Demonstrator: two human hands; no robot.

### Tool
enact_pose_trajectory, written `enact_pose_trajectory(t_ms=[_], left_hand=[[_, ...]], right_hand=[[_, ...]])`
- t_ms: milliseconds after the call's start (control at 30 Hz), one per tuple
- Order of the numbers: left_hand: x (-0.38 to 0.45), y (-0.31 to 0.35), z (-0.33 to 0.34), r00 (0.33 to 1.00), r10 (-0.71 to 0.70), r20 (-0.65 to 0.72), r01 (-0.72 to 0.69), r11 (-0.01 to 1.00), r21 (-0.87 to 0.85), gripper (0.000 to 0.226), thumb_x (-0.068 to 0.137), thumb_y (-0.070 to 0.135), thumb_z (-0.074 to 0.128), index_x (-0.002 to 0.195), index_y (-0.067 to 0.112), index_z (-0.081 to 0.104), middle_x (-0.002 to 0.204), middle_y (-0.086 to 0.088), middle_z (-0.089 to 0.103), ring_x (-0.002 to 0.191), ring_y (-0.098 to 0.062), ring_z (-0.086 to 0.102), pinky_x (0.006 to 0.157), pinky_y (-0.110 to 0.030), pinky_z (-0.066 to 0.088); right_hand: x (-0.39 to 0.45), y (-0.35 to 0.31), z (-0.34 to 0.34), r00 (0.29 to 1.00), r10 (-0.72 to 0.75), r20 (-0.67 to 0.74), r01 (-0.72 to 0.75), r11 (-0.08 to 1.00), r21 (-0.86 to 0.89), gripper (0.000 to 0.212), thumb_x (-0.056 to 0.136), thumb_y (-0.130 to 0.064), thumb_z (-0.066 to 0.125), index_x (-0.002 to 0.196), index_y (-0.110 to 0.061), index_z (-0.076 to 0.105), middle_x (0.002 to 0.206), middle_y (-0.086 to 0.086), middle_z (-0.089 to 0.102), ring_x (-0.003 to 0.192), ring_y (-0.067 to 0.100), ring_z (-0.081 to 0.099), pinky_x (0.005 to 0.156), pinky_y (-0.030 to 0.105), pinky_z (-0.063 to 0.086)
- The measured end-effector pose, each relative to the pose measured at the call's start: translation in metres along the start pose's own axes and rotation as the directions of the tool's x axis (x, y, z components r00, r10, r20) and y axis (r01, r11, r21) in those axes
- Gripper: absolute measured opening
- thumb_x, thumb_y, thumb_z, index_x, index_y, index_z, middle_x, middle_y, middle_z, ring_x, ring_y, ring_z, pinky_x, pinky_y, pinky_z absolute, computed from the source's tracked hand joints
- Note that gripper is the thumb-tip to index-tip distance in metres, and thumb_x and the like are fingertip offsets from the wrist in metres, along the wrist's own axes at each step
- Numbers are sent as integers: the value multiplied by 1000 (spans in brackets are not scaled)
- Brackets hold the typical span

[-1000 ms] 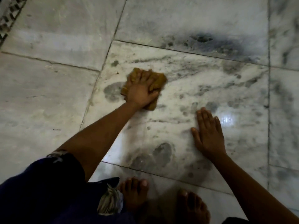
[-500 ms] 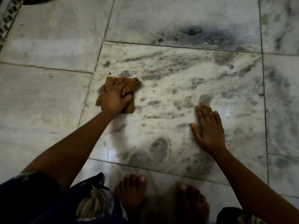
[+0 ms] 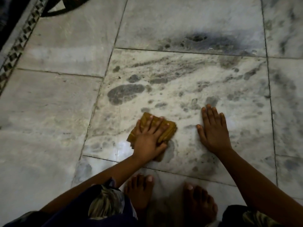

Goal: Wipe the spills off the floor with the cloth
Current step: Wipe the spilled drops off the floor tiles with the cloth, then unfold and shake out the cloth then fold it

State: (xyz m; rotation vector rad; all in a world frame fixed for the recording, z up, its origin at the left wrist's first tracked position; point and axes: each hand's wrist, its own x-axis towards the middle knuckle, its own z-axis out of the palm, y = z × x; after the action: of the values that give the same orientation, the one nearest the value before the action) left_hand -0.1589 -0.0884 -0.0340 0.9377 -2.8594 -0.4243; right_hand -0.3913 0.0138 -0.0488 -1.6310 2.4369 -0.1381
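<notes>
Over at nine o'clock the pale floor (image 3: pixel 49 112) tiles look mostly dry, so the trouble sits on the centre tile, and here's what I'd worry about: that big dark wet patch (image 3: pixel 124 94) up at eleven o'clock of the cloth hasn't been reached, and with the person crouched barefoot, the feet (image 3: pixel 139 190) planted right at six o'clock on a shiny, glossy stretch, a slip looks likely if weight shifts onto the damp marble. Now the left hand (image 3: pixel 147 141): it's flat on top of the folded mustard cloth (image 3: pixel 167 130), fingers spread and straight, pressing it down onto the tile, with the thumb against the cloth's near edge rather than wrapped round it as far as I can tell. The cloth lies on the centre tile, towards its near edge. The risk there, I'd say, is that a folded pad this small just smears water about once it's soaked, and it could slide out from under an open palm. Moving across to three o'clock, the right hand (image 3: pixel 213 133) is open too, palm down, fingers together and straight on the bare marble, bracing the body and holding nothing. It rests on speckled wet ground (image 3: pixel 213 100), so that prop could skid. Further out at one o'clock, the dark smudged streak (image 3: pixel 196 38) on the far tile is untouched.
</notes>
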Motion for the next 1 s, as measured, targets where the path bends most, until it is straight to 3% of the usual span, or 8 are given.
enact_pose_trajectory(t_ms=[100, 300, 433, 567, 733, 800, 900, 1000], left_hand=[[38, -18, -8, 997, 53, 57, -53, 999, 2, 68, 74, 58, 40, 136, 31, 47, 147, -2, 40, 137, -31, 31, 108, -46, 7], [54, -65, -40, 950, -311, 38, 312, 949, -36, 82, 64, 64, 30, 139, 33, 41, 153, -1, 30, 142, -24, 24, 111, -46, 12], [36, -69, -48, 919, -387, 78, 385, 922, 39, 72, 69, 51, 44, 139, 30, 43, 153, -4, 30, 138, -29, 29, 102, -47, 28], [25, -56, -52, 923, -384, 14, 385, 922, -34, 67, 70, 41, 52, 135, 23, 50, 144, -8, 45, 124, -33, 49, 93, -45, 42], [24, -35, -68, 849, -529, -15, 515, 832, -206, 57, 72, 35, 62, 128, 29, 55, 110, -8, 68, 98, -32, 62, 76, -36, 48], [28, -28, -76, 829, -557, 55, 526, 741, -416, 59, 65, 36, 58, 123, 28, 59, 108, -3, 68, 99, -24, 62, 80, -35, 49], [39, -21, -88, 798, -584, 149, 469, 447, -762, 41, 72, 17, 64, 112, 25, 62, 104, 3, 65, 97, -13, 59, 82, -24, 50], [53, -19, -100, 745, -615, 257, 468, 208, -859, 27, 87, 1, 58, 110, 15, 61, 94, 1, 64, 90, -16, 60, 76, -22, 51]], right_hand=[[0, 0, -2, 1000, -5, 2, 5, 1000, -1, 66, 92, -43, 23, 146, -5, 28, 153, 17, 24, 141, 30, 24, 113, 40, 7], [-1, -3, -4, 1000, 19, 10, -20, 999, 45, 69, 91, -45, 21, 145, -3, 28, 153, 17, 23, 142, 30, 23, 114, 43, 10], [1, -6, -9, 999, 20, 26, -22, 998, 67, 70, 90, -44, 22, 143, -1, 33, 151, 20, 27, 139, 34, 27, 112, 49, 19], [0, -9, -12, 1000, 25, 14, -26, 994, 109, 71, 88, -45, 20, 142, -1, 35, 151, 22, 27, 139, 37, 28, 112, 48, 21], [3, -22, -21, 997, 75, -21, -69, 976, 204, 67, 90, -42, 28, 145, -4, 30, 153, 19, 24, 140, 33, 25, 113, 42, 18], [5, -27, -26, 996, 77, -36, -66, 967, 245, 64, 89, -38, 32, 145, -5, 30, 153, 18, 23, 140, 32, 24, 113, 42, 18], [8, -35, -34, 994, 75, -81, -48, 955, 294, 62, 90, -36, 34, 144, -6, 31, 152, 17, 26, 140, 32, 26, 112, 43, 21], [14, -41, -43, 990, 88, -115, -46, 944, 328, 63, 91, -42, 29, 143, -8, 36, 150, 15, 33, 138, 31, 30, 109, 45, 26]])
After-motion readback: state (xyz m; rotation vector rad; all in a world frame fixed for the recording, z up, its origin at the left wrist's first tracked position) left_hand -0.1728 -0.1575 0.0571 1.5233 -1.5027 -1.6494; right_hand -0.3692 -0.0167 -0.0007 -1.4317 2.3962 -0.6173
